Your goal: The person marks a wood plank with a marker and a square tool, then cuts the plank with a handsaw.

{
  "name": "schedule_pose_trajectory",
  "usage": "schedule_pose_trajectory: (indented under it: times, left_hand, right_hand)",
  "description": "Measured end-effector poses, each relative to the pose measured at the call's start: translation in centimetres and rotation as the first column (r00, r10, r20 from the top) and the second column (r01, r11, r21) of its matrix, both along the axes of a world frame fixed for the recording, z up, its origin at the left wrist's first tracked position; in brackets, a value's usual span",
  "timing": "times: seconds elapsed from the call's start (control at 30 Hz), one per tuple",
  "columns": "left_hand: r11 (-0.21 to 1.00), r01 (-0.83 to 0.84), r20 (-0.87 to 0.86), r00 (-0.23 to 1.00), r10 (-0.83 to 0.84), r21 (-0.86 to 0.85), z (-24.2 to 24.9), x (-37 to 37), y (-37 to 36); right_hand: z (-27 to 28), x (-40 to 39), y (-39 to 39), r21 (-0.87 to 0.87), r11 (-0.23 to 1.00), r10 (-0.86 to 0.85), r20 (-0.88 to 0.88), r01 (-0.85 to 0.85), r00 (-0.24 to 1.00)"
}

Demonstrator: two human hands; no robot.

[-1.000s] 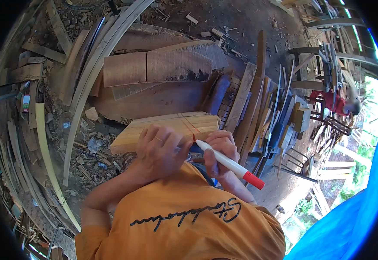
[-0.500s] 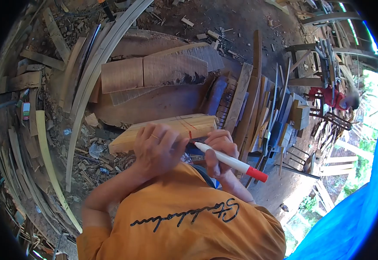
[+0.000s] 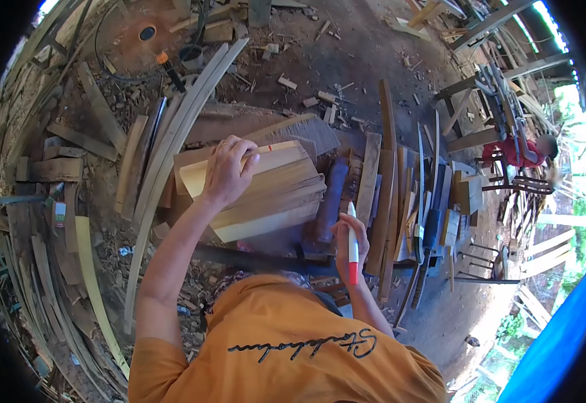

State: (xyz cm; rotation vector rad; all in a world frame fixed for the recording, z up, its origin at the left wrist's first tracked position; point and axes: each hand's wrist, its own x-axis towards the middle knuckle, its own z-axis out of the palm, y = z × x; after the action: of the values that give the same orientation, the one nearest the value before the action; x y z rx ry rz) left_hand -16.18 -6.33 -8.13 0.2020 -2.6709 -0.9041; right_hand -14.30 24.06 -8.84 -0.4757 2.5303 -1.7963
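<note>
A thick wooden block (image 3: pixel 266 193) lies across the stack of boards in front of me, its broad, rough-grained face turned toward me. A short red mark (image 3: pixel 270 147) shows on its far edge. My left hand (image 3: pixel 229 171) grips the block near its far left corner, the fingers curled over the far edge. Off the block's right end, my right hand (image 3: pixel 352 245) is closed around a white marker (image 3: pixel 353 246) with a red end. The marker's pale tip points away from me and touches nothing that I can see.
Long boards (image 3: pixel 390 201) lean together at the right. Curved planks (image 3: pixel 165 161) and a yellow strip (image 3: pixel 91 289) run along the left. Wood scraps (image 3: pixel 286 82) litter the dirt floor. A person in red (image 3: pixel 518 153) sits at the far right, near a blue tarp (image 3: pixel 555 329).
The block has been turned and moved away from me, so its broad face shows. My left hand has reached forward with it. My right hand has drawn the marker away from the wood.
</note>
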Motion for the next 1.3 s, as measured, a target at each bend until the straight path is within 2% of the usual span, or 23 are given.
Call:
schedule_pose_trajectory:
  times: [0.07,0.1,0.2,0.23,0.27,0.3,0.37,0.43,0.5,0.57,0.63,0.67,0.73,0.8,0.83,0.87,0.9,1.0,1.07,1.13,1.2,1.27,1.3]
  left_hand:
    - [0.999,-0.008,0.025,1.000,0.007,0.034,-1.3,-1.1,-1.1]
    - [1.000,-0.016,0.049,0.999,0.015,0.026,-2.0,-1.5,-1.5]
    - [0.999,-0.025,0.086,0.996,0.023,0.020,-3.1,-2.3,-2.1]
    - [0.999,-0.026,0.102,0.995,0.023,0.028,-3.3,-2.5,-2.4]
    - [0.999,-0.026,0.098,0.995,0.024,0.019,-3.5,-2.5,-2.4]
    - [0.997,-0.064,0.018,0.998,0.065,-0.050,-3.4,-2.3,-2.0]
    - [0.987,-0.106,-0.069,0.993,0.098,-0.123,-2.9,-1.1,-0.9]
    - [0.963,-0.260,-0.243,0.941,0.237,-0.067,-2.5,1.9,0.7]
    - [0.925,-0.354,-0.113,0.922,0.370,0.137,-4.5,7.3,2.2]
    - [0.846,-0.472,-0.070,0.862,0.502,0.249,-9.0,12.9,3.4]
    - [0.725,-0.632,0.201,0.775,0.599,0.274,-13.3,17.7,4.2]
    - [0.722,-0.634,0.200,0.773,0.602,0.275,-14.7,18.7,4.3]
    - [0.614,-0.596,0.368,0.803,0.469,0.517,-17.4,20.1,4.5]
    - [0.594,-0.587,0.411,0.809,0.419,0.549,-20.2,19.8,3.3]
    - [0.581,-0.571,0.446,0.819,0.361,0.580,-20.5,19.6,3.0]
    - [0.528,-0.521,0.441,0.852,0.281,0.670,-20.6,19.6,2.7]
    - [0.519,-0.524,0.437,0.851,0.291,0.675,-20.4,18.8,2.6]
    - [0.484,-0.457,0.323,0.885,0.336,0.747,-20.1,18.3,2.1]
    - [0.538,-0.382,0.257,0.920,0.295,0.751,-20.5,18.3,1.9]
    - [0.527,-0.348,0.248,0.935,0.253,0.775,-19.6,18.9,1.9]
    - [0.514,-0.315,0.246,0.949,0.200,0.798,-17.9,19.7,2.3]
    - [0.381,-0.280,0.254,0.960,0.118,0.881,-14.9,19.5,2.6]
    - [0.377,-0.279,0.254,0.960,0.115,0.883,-15.0,19.5,2.8]
  right_hand:
    - [-2.0,-0.1,0.6,0.079,0.996,-0.053,0.089,0.046,0.995]
    - [-3.3,-0.4,0.6,0.069,0.997,-0.051,0.081,0.045,0.995]
    - [-6.5,-1.2,0.6,0.004,0.988,-0.153,0.214,0.155,0.965]
    - [-7.3,-1.5,0.6,-0.004,0.988,-0.150,0.211,0.155,0.966]
    - [-8.1,-1.8,0.5,0.083,0.983,-0.177,0.177,0.165,0.968]
    - [-8.4,-2.1,0.3,0.167,0.970,-0.202,0.140,0.178,0.969]
    - [-8.8,-2.5,-0.1,0.182,0.975,-0.153,0.154,0.124,0.976]
    - [-10.7,-3.1,-0.7,0.193,0.971,-0.133,-0.051,0.140,0.990]
    - [-12.1,-3.8,-1.2,0.164,0.976,-0.135,-0.065,0.144,0.989]
    - [-12.2,-4.3,-1.7,0.136,0.979,-0.139,-0.079,0.149,0.987]
    - [-11.3,-4.7,-2.2,0.176,0.981,-0.101,0.146,0.075,0.984]
    - [-12.1,-4.9,-2.4,0.144,0.987,-0.097,0.210,0.067,0.973]
    - [-13.1,-5.1,-2.9,0.134,0.989,-0.085,0.177,0.062,0.981]
    - [-12.9,-5.0,-3.3,0.127,0.991,-0.068,0.142,0.050,0.988]
    - [-12.5,-4.9,-3.5,0.099,0.994,-0.077,0.239,0.054,0.968]
    - [-12.0,-5.0,-3.8,0.072,0.996,-0.081,0.332,0.061,0.940]
    - [-11.9,-4.9,-3.8,0.075,0.996,-0.070,0.325,0.048,0.943]
    - [-12.9,-4.8,-3.8,-0.030,0.994,-0.101,0.199,0.109,0.975]
    - [-13.6,-4.8,-3.8,-0.109,0.983,-0.135,0.110,0.147,0.985]
    - [-13.6,-4.8,-4.0,-0.184,0.963,-0.193,0.038,0.197,0.980]
    - [-12.4,-4.1,-3.1,-0.181,0.958,-0.212,0.068,0.221,0.975]
    - [-9.7,-2.9,-2.2,-0.202,0.951,-0.225,0.079,0.236,0.971]
    - [-8.7,-2.4,-1.4,-0.196,0.951,-0.227,0.077,0.238,0.971]
